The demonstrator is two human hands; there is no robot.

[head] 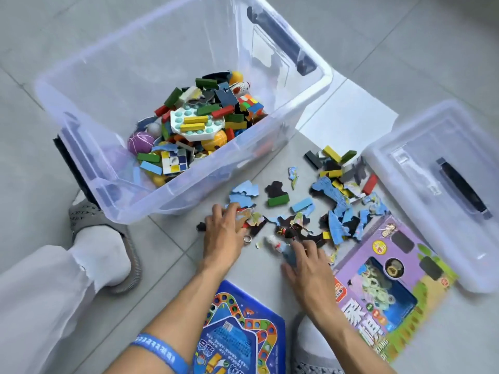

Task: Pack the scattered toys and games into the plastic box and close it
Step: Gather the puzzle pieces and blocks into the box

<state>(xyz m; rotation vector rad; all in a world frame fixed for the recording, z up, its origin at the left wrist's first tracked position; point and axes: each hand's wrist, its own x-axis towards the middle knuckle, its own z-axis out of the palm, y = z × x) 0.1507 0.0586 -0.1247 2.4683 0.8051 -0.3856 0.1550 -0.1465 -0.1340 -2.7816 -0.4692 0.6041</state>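
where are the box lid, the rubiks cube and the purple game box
box lid (405, 168): head view, bare clear top panel
rubiks cube (252, 103): head view, coloured top face
purple game box (359, 263): head view, purple front left of window

Box (113, 85) on floor (405, 36), toys (197, 125) in it; puzzle pieces (337, 209) scattered right; lid (437, 184) farther right.

One plastic box (81, 85), one lid (421, 147), two game boxes (388, 290)

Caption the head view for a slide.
Both hands gather puzzle pieces beside the open plastic box.
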